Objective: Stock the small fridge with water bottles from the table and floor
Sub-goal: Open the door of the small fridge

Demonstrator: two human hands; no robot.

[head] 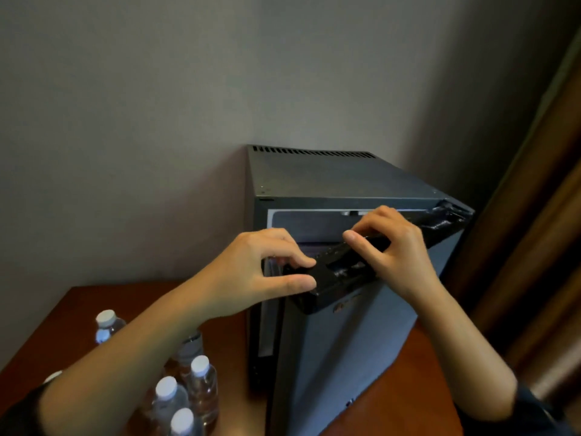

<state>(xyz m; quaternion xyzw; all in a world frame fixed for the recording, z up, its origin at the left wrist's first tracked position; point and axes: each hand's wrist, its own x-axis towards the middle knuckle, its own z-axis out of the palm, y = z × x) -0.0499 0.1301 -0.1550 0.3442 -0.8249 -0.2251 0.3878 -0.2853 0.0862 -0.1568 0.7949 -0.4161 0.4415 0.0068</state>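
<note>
On wooden table (78, 306) by grey wall (157, 121) — fridge door (345, 341) ajar, gripped by left hand (251, 272), right hand (399, 247).

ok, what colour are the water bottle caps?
White caps, on clear bottles; head view, lower left.

Brown wooden table (405, 372), small grey fridge (339, 350), water bottles (188, 388) beside it
</note>
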